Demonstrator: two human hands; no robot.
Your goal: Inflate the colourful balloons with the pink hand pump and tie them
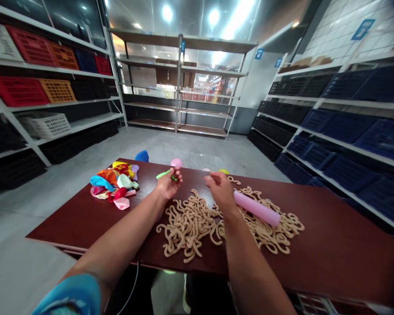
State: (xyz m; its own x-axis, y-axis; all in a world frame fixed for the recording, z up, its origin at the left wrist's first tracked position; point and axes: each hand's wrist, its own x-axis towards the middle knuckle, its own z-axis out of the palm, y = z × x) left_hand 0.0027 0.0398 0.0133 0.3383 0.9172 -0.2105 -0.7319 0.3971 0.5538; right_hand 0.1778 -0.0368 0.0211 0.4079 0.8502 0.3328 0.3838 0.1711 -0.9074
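Observation:
My left hand point(171, 183) is closed around a limp green balloon point(162, 175) above the table. My right hand point(219, 189) hovers opposite, its fingers curled together; whether something small is between them is hidden. Below both hands, tan curly cord-like pieces point(187, 227) lie in a wide heap. A pink cylinder point(258, 208) rests on the right part of that heap, beside my right wrist. To the left is a pile of uninflated balloons point(120, 181) in many colours. A rounded pink balloon point(176, 162) shows just behind my left fingertips.
The dark red-brown table point(328, 236) reaches far to the right. Past its back edge show a blue balloon point(142, 156) and a yellow one point(223, 171). Shelves with red and orange crates point(22, 91) line the left; dark blue crates point(341, 124) fill the right shelves.

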